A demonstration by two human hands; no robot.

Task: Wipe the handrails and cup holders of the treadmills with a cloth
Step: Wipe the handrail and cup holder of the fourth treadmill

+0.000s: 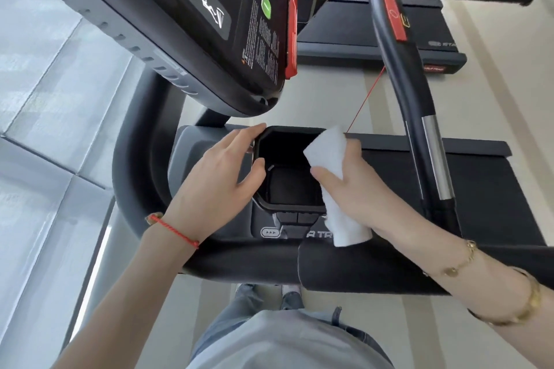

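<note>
The right hand [356, 180] grips a folded white cloth [328, 156] at the right rim of the black cup holder [289, 189] (upper corner of cloth over the opening). The left hand [223, 172] rests on the left rim, fingers straight, thumb over the edge. The padded handrail [239, 260] lies just below both wrists.

Both bare forearms reach forward from the bottom of the view, toward twelve o'clock. The left hand [221, 171] lies flat, palm down, fingers straight and together pointing toward one o'clock, thumb spread toward three o'clock. The right hand [356, 186], at three o'clock of the left and apart from it, curls its fingers and thumb around a folded white cloth [329, 165].
</note>
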